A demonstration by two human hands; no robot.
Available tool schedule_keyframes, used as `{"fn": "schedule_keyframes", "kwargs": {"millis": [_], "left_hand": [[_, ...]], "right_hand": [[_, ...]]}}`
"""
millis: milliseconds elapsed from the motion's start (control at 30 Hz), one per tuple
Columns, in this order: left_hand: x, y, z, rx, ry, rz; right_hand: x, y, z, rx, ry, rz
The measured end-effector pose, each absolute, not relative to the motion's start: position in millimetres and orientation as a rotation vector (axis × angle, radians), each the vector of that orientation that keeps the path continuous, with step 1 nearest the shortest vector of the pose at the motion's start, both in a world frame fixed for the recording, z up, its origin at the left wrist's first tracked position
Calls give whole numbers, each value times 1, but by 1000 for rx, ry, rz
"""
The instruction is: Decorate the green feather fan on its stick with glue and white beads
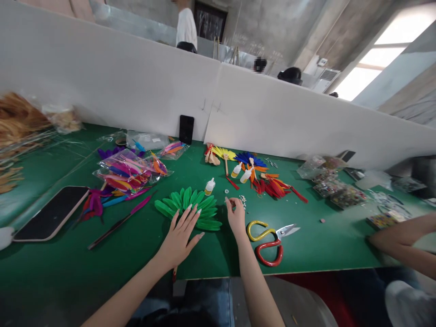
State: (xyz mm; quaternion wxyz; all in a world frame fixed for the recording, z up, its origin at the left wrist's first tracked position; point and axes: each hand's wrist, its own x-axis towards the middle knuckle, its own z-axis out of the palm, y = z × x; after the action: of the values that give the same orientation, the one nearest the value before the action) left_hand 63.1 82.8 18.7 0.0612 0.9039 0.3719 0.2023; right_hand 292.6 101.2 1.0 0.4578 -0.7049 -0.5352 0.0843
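A fan of green feathers (pixel 190 204) lies spread on the green table. My left hand (pixel 182 236) rests flat on its lower part, fingers spread. To the right, my right hand (pixel 235 213) is held low over the table with thumb and forefinger pinched together; whatever may be between them is too small to make out. Small white beads (pixel 243 200) lie scattered just beside it. A small white glue bottle (pixel 210 186) stands behind the green feathers. Scissors (pixel 272 238) with one yellow and one red handle lie to the right of my right hand.
Bagged colourful feathers (pixel 127 170) and a tablet (pixel 52 213) lie at left. Yellow feathers (pixel 223 153), blue feathers (pixel 252 160), and two glue bottles (pixel 245 175) are farther back. A phone (pixel 186 129) leans on the white partition (pixel 136 81). Another person's arm (pixel 405 238) rests at right.
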Motion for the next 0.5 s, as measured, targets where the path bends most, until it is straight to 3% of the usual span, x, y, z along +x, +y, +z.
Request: {"fn": "schedule_keyframes", "kwargs": {"millis": [267, 500], "left_hand": [[48, 76, 28, 2474, 1449, 837], [34, 63, 18, 2596, 1505, 741]], "right_hand": [[292, 85, -10, -1722, -1347, 282], [285, 69, -1, -1670, -1677, 201]]}}
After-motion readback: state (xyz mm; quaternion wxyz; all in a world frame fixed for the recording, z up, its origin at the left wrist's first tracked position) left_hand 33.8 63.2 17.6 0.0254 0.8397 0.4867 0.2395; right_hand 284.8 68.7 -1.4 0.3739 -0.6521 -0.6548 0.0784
